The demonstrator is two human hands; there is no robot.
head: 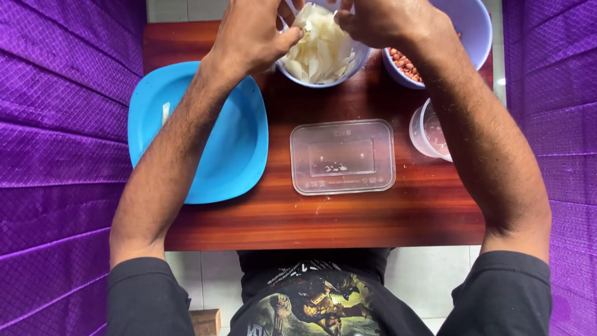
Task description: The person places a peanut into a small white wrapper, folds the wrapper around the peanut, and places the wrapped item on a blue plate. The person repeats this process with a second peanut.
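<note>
Both my hands reach over a pale blue bowl [354, 70] heaped with thin white chips [320, 50] at the far side of a small wooden table [323, 218]. My left hand [252, 34] pinches a chip at the bowl's left rim. My right hand [379, 22] grips the same pile from the right, fingers closed on a chip. Whether both hold one piece or two, I cannot tell.
A blue square plate [239, 149] with one white sliver [165, 113] lies at left under my forearm. A clear rectangular container lid [342, 157] lies mid-table. A lilac bowl of red peanuts [476, 31] and a small clear tub [429, 132] sit at right. Purple quilted fabric flanks the table.
</note>
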